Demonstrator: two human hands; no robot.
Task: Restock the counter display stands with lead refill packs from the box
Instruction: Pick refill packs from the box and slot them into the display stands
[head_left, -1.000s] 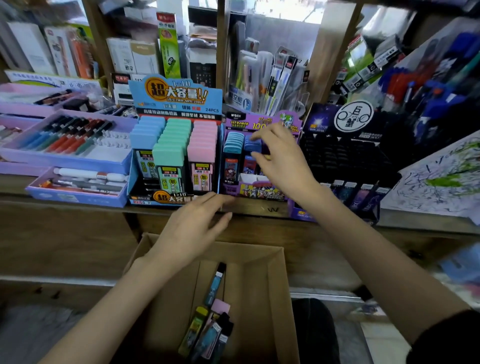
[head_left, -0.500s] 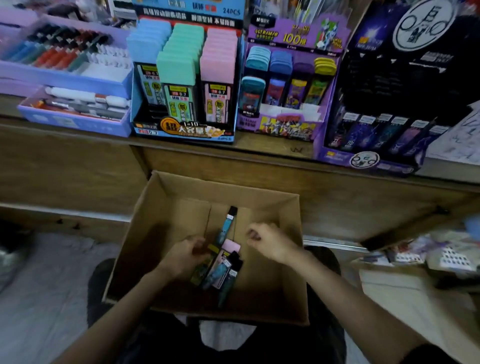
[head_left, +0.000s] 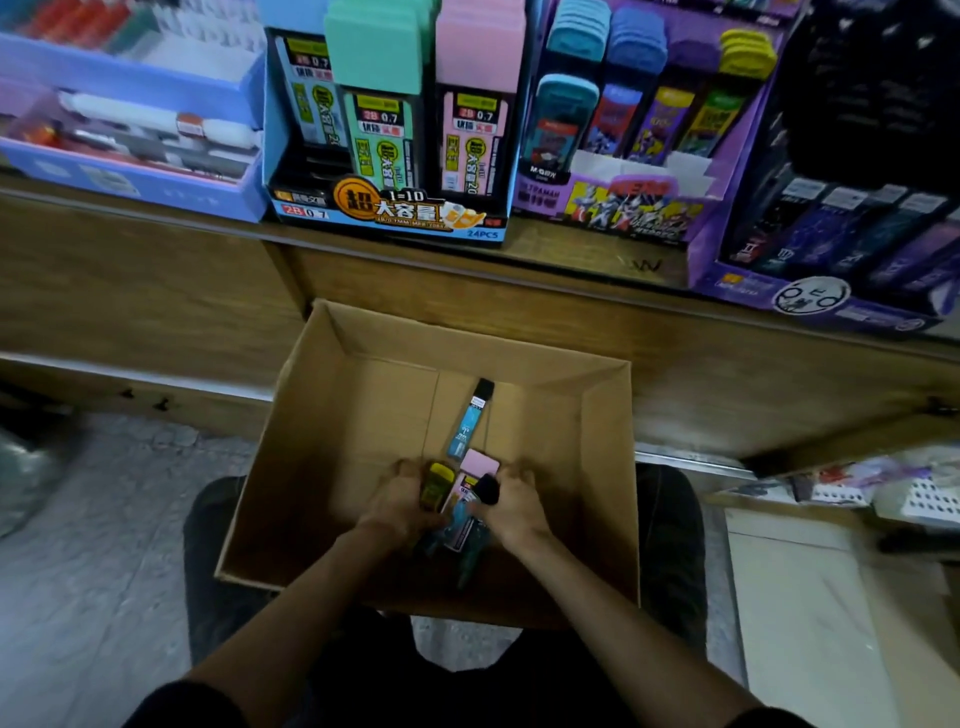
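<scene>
In box (head_left: 608, 467): left grip (head_left: 400, 499) curled round yellow-capped pack (head_left: 435, 486), right grip (head_left: 514, 506) pinching black-capped pack (head_left: 487, 489); pink pack (head_left: 479, 463) between them. Beyond both, blue pack (head_left: 467, 423) lies flat, long axis pointing away, black cap far.

Place: stationery shop, counter side.
Counter (head_left: 582, 254): wood, retail display stands (head_left: 753, 283) in a row.
Blue stand (head_left: 395, 208): lead refill packs (head_left: 382, 135), marked "2B 0.7", "24PCS".
Purple stand (head_left: 623, 205): packs sorted by colour.
Left tray (head_left: 156, 182): pens (head_left: 156, 122).
Below: cardboard stock box (head_left: 608, 467) w/ loose packs (head_left: 470, 421).
</scene>
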